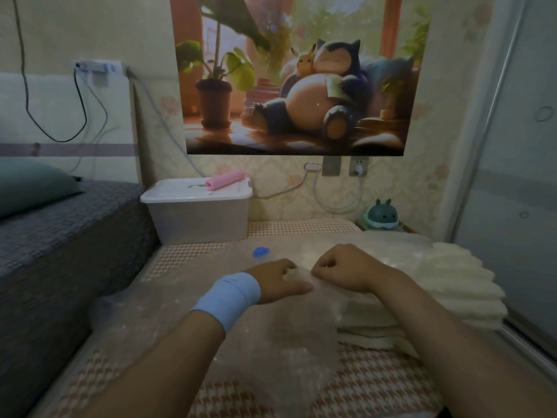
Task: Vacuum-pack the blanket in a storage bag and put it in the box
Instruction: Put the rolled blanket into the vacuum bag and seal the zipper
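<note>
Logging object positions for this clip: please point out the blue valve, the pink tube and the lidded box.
blue valve (261,252): head view, centre of its cap.
pink tube (225,179): head view, middle of its length.
lidded box (199,220): head view, front wall.

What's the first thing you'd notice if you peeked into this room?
Probably the big poster hanging straight ahead, showing a round cartoon creature napping. Next, right in the middle, the left hand and right hand pinch a clear storage bag on the bed, with the fluffy cream blanket just to their right.
</note>
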The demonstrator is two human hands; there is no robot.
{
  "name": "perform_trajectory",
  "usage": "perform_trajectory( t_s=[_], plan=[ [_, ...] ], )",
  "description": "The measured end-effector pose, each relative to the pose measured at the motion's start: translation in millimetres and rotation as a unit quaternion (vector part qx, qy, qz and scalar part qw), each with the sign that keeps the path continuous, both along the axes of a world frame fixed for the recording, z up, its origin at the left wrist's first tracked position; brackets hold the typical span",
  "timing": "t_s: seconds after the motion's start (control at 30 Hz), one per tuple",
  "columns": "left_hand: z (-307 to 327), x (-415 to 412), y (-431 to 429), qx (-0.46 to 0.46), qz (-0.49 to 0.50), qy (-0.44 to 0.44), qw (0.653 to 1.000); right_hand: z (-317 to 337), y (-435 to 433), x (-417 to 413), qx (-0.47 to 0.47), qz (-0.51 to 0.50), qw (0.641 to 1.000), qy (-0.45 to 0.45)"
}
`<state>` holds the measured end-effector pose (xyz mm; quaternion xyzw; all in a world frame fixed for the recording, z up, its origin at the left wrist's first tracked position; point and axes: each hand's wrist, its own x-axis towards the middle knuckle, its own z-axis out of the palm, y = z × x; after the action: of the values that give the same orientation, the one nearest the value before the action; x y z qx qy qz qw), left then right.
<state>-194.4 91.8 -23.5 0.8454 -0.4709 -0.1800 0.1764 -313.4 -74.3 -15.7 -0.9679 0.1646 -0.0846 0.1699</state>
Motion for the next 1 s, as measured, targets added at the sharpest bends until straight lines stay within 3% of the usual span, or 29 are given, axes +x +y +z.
perform_trajectory(
  t_s=[0.07, 0.17, 0.3, 0.37, 0.5, 0.57, 0.67, 0.77, 0.87, 1.0],
  plan=[
    [-9.7, -13.4, -11.2, -0.010, -0.008, 0.032, 0.999, -0.9, -3.1, 0.9, -0.003, -0.002, 1.000, -0.021],
    [-26.2, -20.0, -21.4, 0.036, -0.035, -0.017, 0.999, -6.5, -13.8, -0.1, -0.056, -0.022, 0.998, -0.028],
    [-35.6, -13.0, -19.7, 0.140, -0.096, -0.001, 0.985, -18.9, -15.5, -5.1, -0.080, -0.020, 0.974, 0.210],
    [-35.7, -4.3, -13.3, 0.123, -0.097, 0.017, 0.988, -18.8, -13.3, -2.7, -0.095, -0.067, 0.965, 0.237],
    [-29.0, 26.6, 16.5, 0.013, 0.020, -0.016, 1.000, 0.3, 8.1, 6.0, -0.200, -0.176, 0.937, 0.226],
    [-26.7, 49.1, 41.8, 0.018, 0.100, -0.074, 0.992, 3.7, 25.0, 12.0, -0.285, -0.179, 0.909, 0.246],
    [-34.2, 86.2, 82.8, 0.122, 0.189, -0.126, 0.966, -1.5, 49.0, 34.8, -0.332, -0.086, 0.919, 0.192],
    [-48.8, 108.7, 115.2, 0.197, 0.261, -0.094, 0.940, -21.0, 76.3, 70.9, -0.207, 0.080, 0.966, 0.129],
    [-56.8, 118.5, 137.0, 0.179, 0.355, -0.071, 0.915, -52.3, 106.5, 107.4, -0.181, 0.162, 0.960, 0.141],
    [-59.9, 132.1, 163.0, 0.194, 0.440, -0.039, 0.876, -88.9, 130.8, 151.2, -0.152, 0.184, 0.949, 0.205]
  ],
)
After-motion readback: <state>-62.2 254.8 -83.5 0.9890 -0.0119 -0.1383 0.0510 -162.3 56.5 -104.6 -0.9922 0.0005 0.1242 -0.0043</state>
